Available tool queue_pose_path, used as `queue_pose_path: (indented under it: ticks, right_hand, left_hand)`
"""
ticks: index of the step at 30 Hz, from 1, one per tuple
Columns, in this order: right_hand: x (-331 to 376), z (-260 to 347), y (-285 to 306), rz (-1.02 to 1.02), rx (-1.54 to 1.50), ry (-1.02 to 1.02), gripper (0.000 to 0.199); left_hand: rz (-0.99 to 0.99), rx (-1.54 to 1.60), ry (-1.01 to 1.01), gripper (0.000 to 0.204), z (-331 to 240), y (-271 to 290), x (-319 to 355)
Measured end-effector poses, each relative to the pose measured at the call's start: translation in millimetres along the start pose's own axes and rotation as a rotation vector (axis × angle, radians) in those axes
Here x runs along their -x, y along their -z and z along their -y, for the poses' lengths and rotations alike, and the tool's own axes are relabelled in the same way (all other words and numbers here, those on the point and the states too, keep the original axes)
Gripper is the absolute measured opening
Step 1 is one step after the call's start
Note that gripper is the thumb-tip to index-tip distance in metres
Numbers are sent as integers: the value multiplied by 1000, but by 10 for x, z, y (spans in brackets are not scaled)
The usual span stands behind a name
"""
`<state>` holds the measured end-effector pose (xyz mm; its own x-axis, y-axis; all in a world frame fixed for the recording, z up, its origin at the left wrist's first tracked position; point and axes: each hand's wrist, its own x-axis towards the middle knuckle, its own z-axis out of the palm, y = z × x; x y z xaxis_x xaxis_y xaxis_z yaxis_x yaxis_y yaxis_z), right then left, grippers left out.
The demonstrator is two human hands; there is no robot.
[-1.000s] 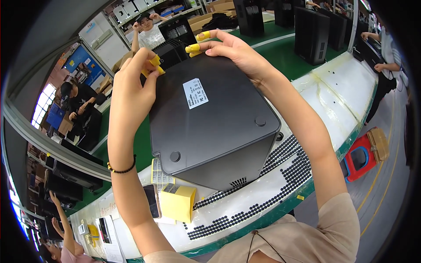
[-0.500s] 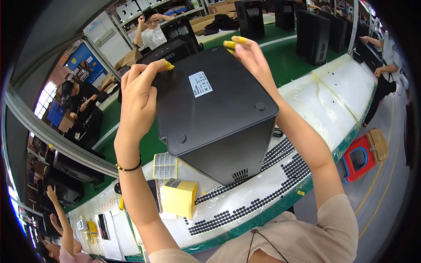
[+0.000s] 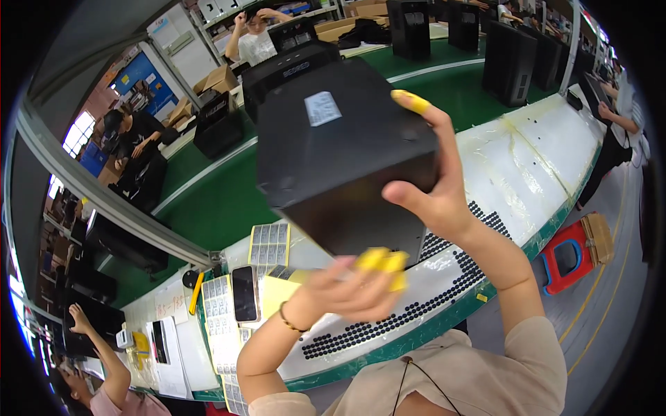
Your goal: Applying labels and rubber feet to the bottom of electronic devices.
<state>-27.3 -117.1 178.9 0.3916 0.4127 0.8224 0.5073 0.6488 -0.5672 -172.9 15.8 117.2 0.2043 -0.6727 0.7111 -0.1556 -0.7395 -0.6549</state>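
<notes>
A large black computer case point(image 3: 333, 159) with a white label point(image 3: 322, 109) on its upper face is tilted up in front of me, above the bench. My right hand point(image 3: 433, 187) grips its right side, thumb on the near face and a yellow-capped finger over the top edge. My left hand point(image 3: 340, 291) is just under the case's lower edge, fingers curled, yellow-capped tips bunched together. Whether it touches or bears the case is hidden.
The white bench point(image 3: 527, 166) carries rows of black dots, sticker sheets point(image 3: 269, 243), a phone point(image 3: 244, 292) and a yellow box point(image 3: 276, 291). Behind it, a green conveyor point(image 3: 215, 201) bears other black cases point(image 3: 510, 62). A red stool point(image 3: 565, 256) stands at right. Other people work nearby point(image 3: 253, 38).
The case has been lifted and turned more upright, away from the bench. My left hand left the case's upper left side and dropped beneath its lower edge.
</notes>
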Motion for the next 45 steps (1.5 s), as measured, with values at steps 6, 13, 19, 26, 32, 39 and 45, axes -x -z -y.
queue_pose_path:
  ticks: [6,13,19,26,32,39,45]
  right_hand:
    - [-463,-116,-806,261,100,5,60]
    - [-804,-198,-1253,223,10,109,50]
    - [-868,-559,-1467,220,-240,67,49]
    - [-718,-1160,-1607,245,-212,50,37]
    - [-803,-1744,-1725,230,-178,-50,36]
    - [-1635,-2354,-2054,82,-85,-193,39]
    - [-2060,-2615,-2216,73,57,-481,46]
  left_hand:
    - [556,-230,-138,42,-274,-179,331]
    - [824,-397,-140,43,217,115,598]
    - [988,-708,-344,53,866,27,1185]
    - [1174,-871,-401,59,1228,-224,1941]
    - [1164,-541,-244,48,1318,-367,2218]
    - [948,-8,272,39,1226,-439,1859]
    - [870,249,264,32,796,-456,1528]
